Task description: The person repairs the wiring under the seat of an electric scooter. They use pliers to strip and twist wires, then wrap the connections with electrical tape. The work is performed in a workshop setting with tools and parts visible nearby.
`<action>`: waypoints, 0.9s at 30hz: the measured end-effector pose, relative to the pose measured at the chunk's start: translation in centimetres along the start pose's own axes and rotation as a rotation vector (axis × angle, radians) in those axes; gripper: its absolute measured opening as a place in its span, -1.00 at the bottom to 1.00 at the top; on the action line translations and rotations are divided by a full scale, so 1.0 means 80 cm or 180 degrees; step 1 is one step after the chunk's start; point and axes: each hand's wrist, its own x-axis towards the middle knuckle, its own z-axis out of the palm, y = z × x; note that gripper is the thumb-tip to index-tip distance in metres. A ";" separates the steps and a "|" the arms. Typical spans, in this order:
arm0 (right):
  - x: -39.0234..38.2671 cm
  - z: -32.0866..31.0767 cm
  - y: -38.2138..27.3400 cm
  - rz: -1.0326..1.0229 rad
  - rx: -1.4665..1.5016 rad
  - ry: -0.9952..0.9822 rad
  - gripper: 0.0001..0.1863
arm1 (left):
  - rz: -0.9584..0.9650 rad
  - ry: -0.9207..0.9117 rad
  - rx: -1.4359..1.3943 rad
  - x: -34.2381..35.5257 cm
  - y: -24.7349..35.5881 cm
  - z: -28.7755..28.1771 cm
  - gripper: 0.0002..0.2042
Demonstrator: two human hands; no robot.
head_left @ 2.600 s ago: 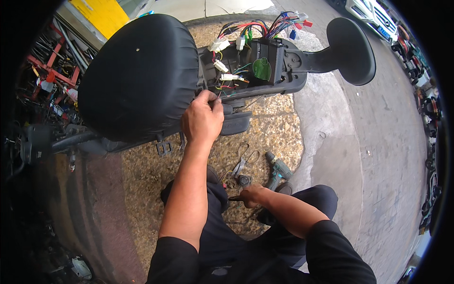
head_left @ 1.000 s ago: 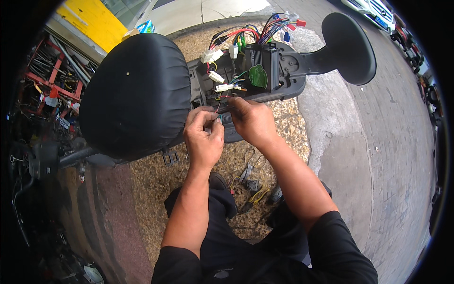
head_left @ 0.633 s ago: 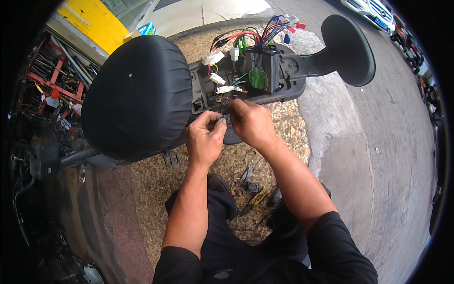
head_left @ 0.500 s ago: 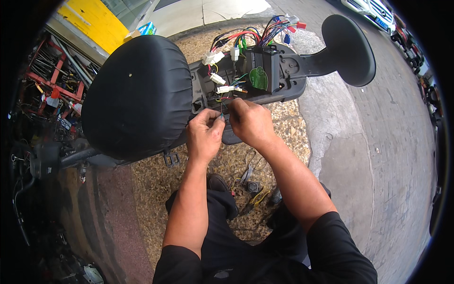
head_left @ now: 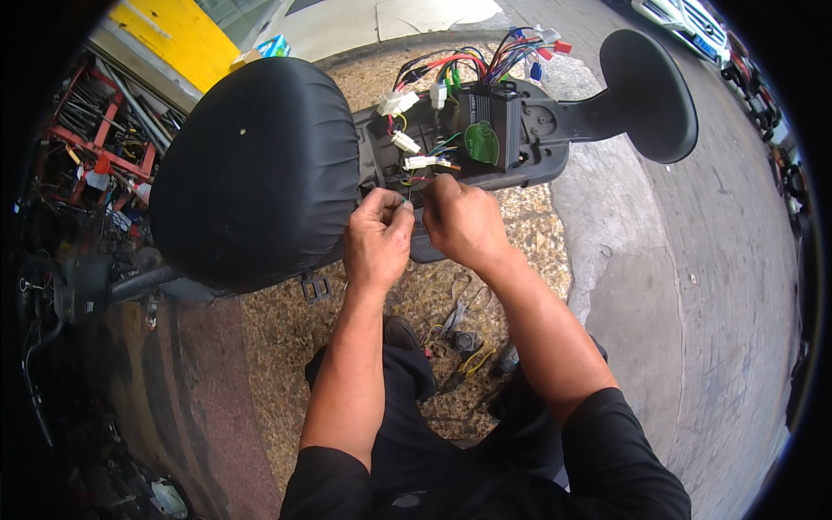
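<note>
My left hand (head_left: 380, 241) had thumb and forefinger pinched together on what looked like the thin wires (head_left: 418, 179), just on my side of the white connector (head_left: 422, 162), right of the black seat (head_left: 260, 173). My right hand (head_left: 466, 224) was curled close by, its hold hidden; I judged this to be wire-handling, the next move calling for light, steady fingertips.

Diffuse daylight brightens the grey paved road (head_left: 728, 277) at three o'clock and nearly bleaches the pale paving (head_left: 425, 13) at twelve, while deep shadow swallows detail at eight. A muted sheen curves over the rounded black padded seat (head_left: 256, 173). Thin coloured wires (head_left: 419, 179) near centre are too fine to read sharply; fisheye distortion bends the dark rim.
</note>
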 end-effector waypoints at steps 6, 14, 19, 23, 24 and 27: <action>0.005 -0.008 -0.003 -0.0033 0.0047 -0.0253 -0.83 | -0.0279 -0.0090 0.0163 -0.001 0.008 -0.002 -0.90; 0.008 -0.009 0.001 -0.0015 0.1669 -0.0307 -0.85 | 0.0182 0.0094 0.0898 -0.008 0.017 0.000 -0.94; 0.008 -0.006 0.006 0.0248 0.1570 -0.0236 -0.86 | 0.0363 0.0111 0.0851 -0.009 0.013 0.003 -0.94; 0.009 -0.006 0.007 0.0255 0.2094 -0.0244 -0.87 | 0.0375 0.0036 0.0791 -0.008 0.009 0.003 -0.94; 0.008 -0.007 0.007 0.0244 0.2019 -0.0302 -0.87 | 0.0402 0.0013 0.0775 -0.008 0.008 0.003 -0.94; 0.006 -0.014 0.006 0.0252 0.1723 -0.0415 -0.89 | 0.0360 0.0019 0.0699 -0.009 0.008 0.004 -0.94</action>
